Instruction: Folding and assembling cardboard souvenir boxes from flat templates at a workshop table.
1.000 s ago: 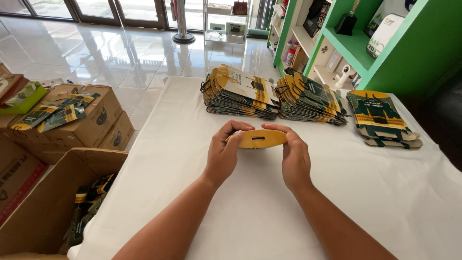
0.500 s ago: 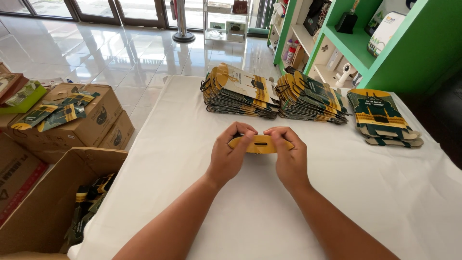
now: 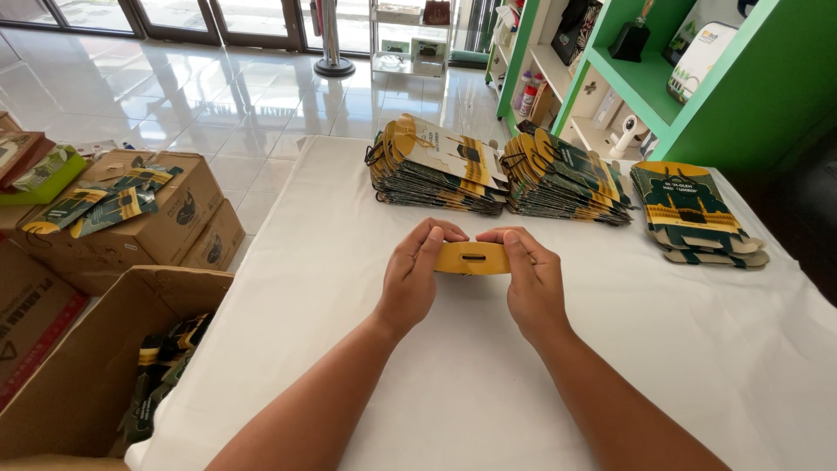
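Both grips clenched: my left hand [image 3: 410, 283] and right hand [image 3: 534, 283] pinch flat yellow cardboard piece [image 3: 472, 258] above white-clothed desk [image 3: 314, 262].

Scene was bright w/ daylight from the glass doors [image 3: 174, 13] at top, which threw strong glare on the tiled floor [image 3: 218, 87]. The white tablecloth [image 3: 488, 366] was evenly lit, w/ only soft shadows under the hands. Focus was sharp at centre; wide-angle bending showed at edges, no motion blur.
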